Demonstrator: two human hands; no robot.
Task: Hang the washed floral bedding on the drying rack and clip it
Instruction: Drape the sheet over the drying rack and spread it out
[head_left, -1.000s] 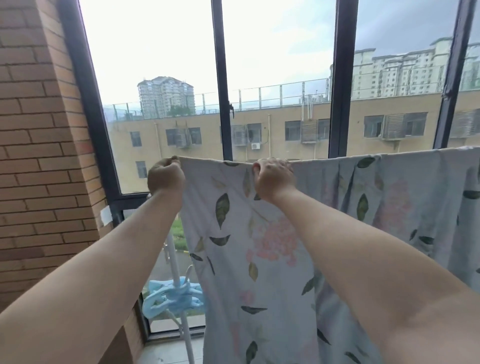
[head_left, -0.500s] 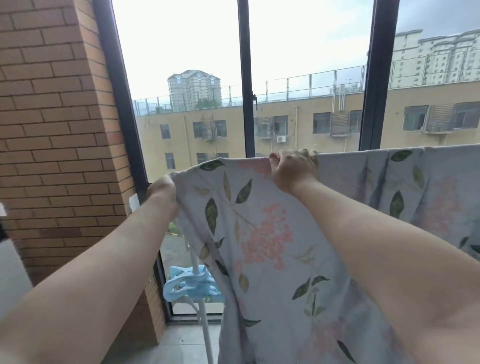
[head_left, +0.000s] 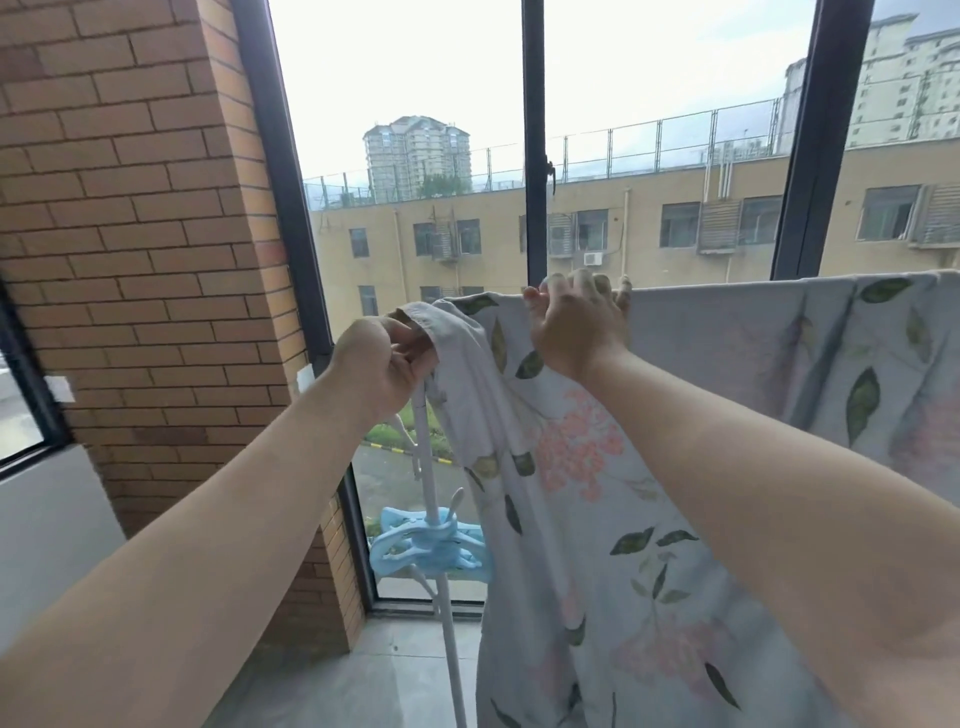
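The pale floral bedding (head_left: 597, 519), printed with pink flowers and green leaves, hangs over the drying rack's top bar, which it hides, and falls toward the floor. My left hand (head_left: 379, 369) pinches the bedding's loose left corner, which is bunched and folded over. My right hand (head_left: 576, 322) grips the bedding's top edge where it lies over the bar, fingers curled over the far side. The rack's white upright pole (head_left: 441, 519) stands just below my left hand. Several light blue clips (head_left: 421, 545) are clamped around that pole lower down.
A brick wall (head_left: 145, 249) rises close on the left. Dark-framed windows (head_left: 535, 156) stand right behind the rack, with yellow buildings outside. Grey floor (head_left: 363, 670) lies below. A white ledge (head_left: 47, 525) sits at the lower left.
My view has swung left and down. My left hand has drawn the bedding's left corner down and toward the right, bunching it. My right hand stays on the top edge.
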